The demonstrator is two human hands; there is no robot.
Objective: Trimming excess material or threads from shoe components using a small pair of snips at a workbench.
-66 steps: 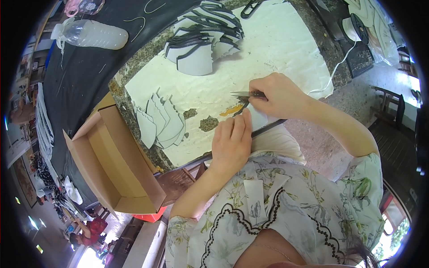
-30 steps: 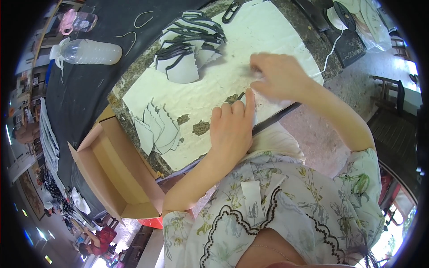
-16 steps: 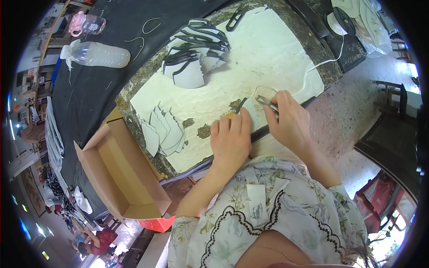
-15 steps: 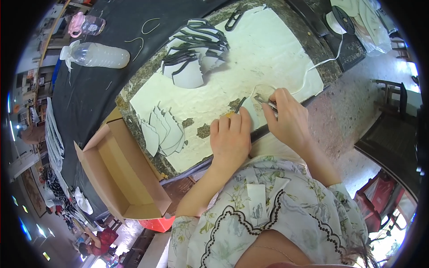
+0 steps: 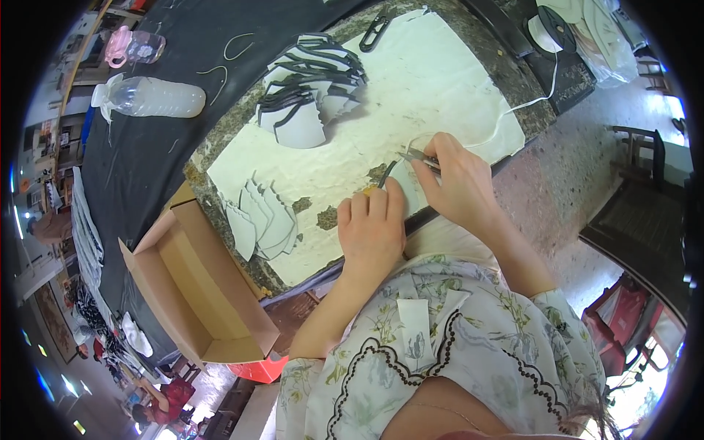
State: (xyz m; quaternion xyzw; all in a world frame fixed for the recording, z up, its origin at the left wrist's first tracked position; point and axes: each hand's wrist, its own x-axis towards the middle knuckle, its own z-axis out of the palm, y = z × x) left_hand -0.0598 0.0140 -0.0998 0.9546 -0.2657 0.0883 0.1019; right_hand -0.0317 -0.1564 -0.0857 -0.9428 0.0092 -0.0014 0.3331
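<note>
My left hand [image 5: 372,227], fingers bent and pressed together, holds a small white cut piece [image 5: 408,188] with a dark strip along its left edge against the sheet-covered work surface. In my right hand [image 5: 462,183] is a small pair of metal snips [image 5: 419,158], its tips at the upper corner of that piece. A thin white cord [image 5: 501,130] runs from near the snips toward a spool [image 5: 551,31] at the far right. Beyond my hands stands a stack of white pieces with dark edging [image 5: 312,88]. Plain white pieces [image 5: 262,218] lie fanned at left.
At the left edge of the surface sits an open cardboard box [image 5: 202,282]. A clear bottle [image 5: 150,97] and a pink-lidded bottle [image 5: 136,46] lie on dark cloth. A black clip-like tool [image 5: 375,31] rests at the far edge. A dark chair [image 5: 638,227] stands right.
My right hand has moved the snips slightly up and left, to the top corner of the piece. My left hand keeps its hold. The whole view has shifted a little.
</note>
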